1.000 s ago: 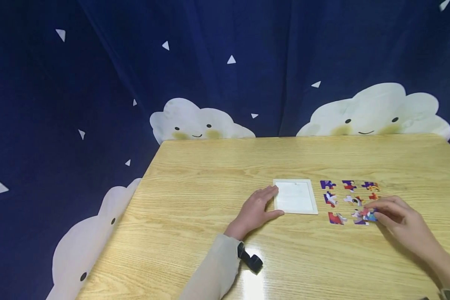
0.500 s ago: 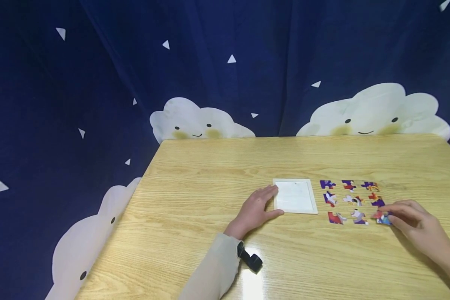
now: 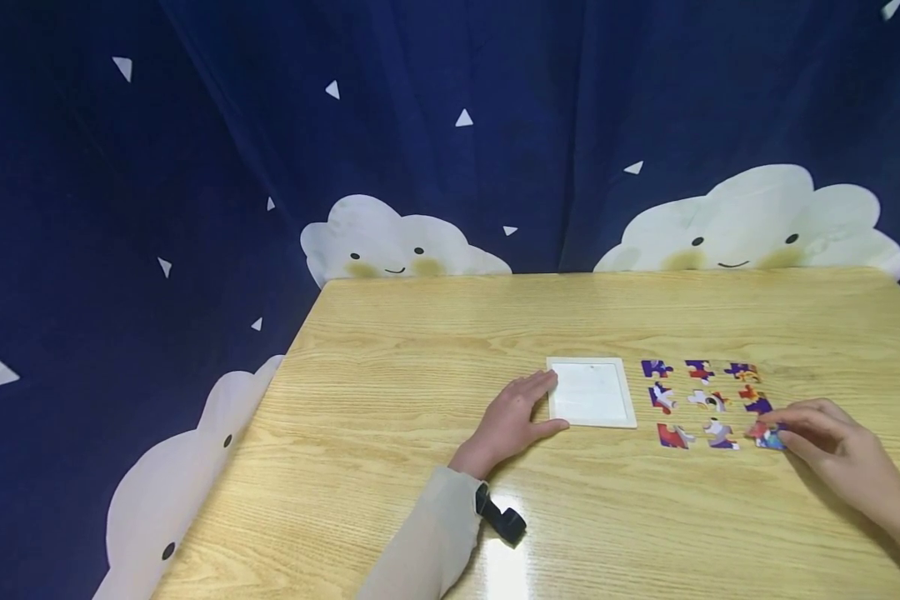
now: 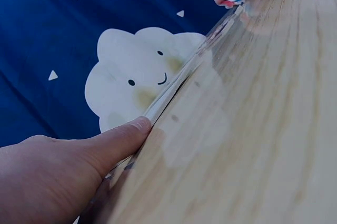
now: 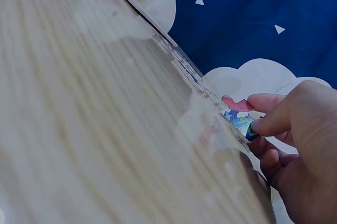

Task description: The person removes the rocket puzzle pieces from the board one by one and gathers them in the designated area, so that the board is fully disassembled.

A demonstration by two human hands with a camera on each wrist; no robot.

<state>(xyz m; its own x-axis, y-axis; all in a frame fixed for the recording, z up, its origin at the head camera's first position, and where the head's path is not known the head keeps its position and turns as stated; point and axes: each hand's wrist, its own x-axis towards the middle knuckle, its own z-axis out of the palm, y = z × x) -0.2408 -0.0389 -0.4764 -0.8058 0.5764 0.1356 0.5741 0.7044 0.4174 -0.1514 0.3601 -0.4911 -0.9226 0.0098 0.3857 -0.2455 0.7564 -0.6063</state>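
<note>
My left hand [image 3: 513, 417] lies along the left side of a flat white puzzle frame [image 3: 628, 400], its fingertips on the rim and the thumb [image 4: 124, 140] at the near corner. Thumb and fingers of my right hand [image 3: 843, 454] pinch a red and blue jigsaw piece [image 3: 769, 437] at the near right end of the laid-out pieces. In the right wrist view this piece [image 5: 240, 122] stands tilted, its lower edge close to the tabletop. Beside it lies a white and purple piece [image 3: 720, 434]; beyond it, a red and purple piece [image 3: 754, 398].
Several other jigsaw pieces [image 3: 658, 397] lie apart in rows right of the frame. They rest on a wooden table [image 3: 420, 333], backed by a dark blue curtain [image 3: 435, 150] with clouds. A black strap device [image 3: 504, 518] is on the left wrist.
My right hand has carried the red and blue piece rightward, from over the white and purple piece to the right column, and lowered it. My left hand and the frame have stayed still.
</note>
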